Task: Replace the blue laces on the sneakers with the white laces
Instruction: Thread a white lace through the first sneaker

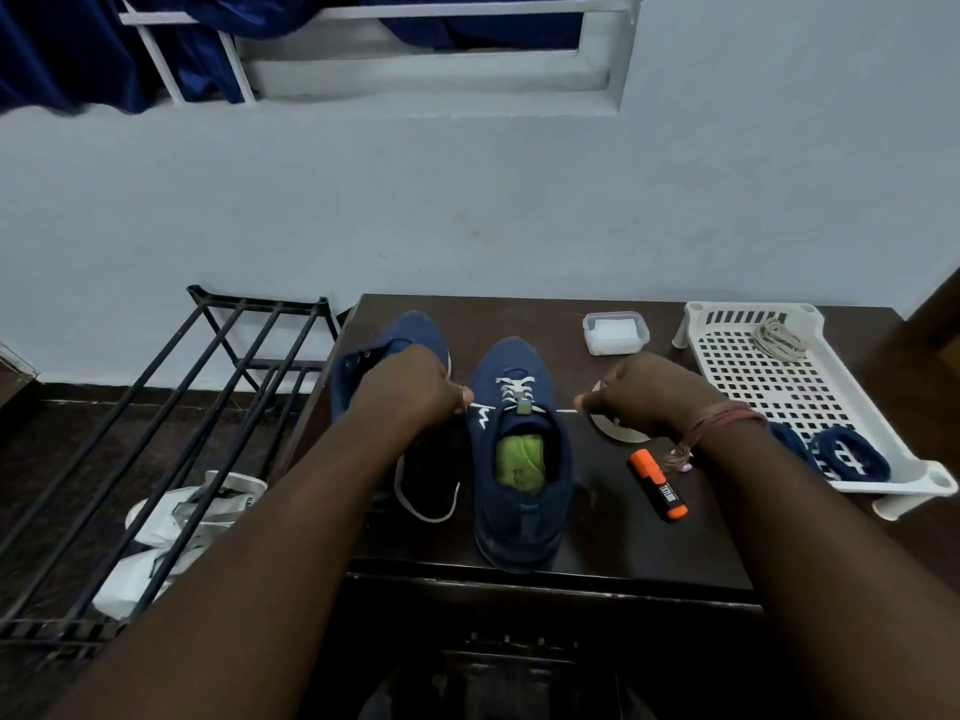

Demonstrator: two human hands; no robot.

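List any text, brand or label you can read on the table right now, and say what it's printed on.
"TEXTLINER", white letters, partly blurred: on the orange highlighter.
Dark print on the green insole of the laced sneaker: too small to read.
White squiggle logo on that sneaker's side: a mark, not letters.
Tag on the tongue: unreadable.

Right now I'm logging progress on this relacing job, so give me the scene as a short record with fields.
right sneaker: upright on the dark table, white lace crossed through its front eyelets
left hand: pinches one white lace end beside the shoe
right hand: pinches the other end, pulled out sideways
left sneaker: behind the left hand, lacing hidden
blue laces: coiled in the white tray
also on table: orange highlighter, lidded clear box
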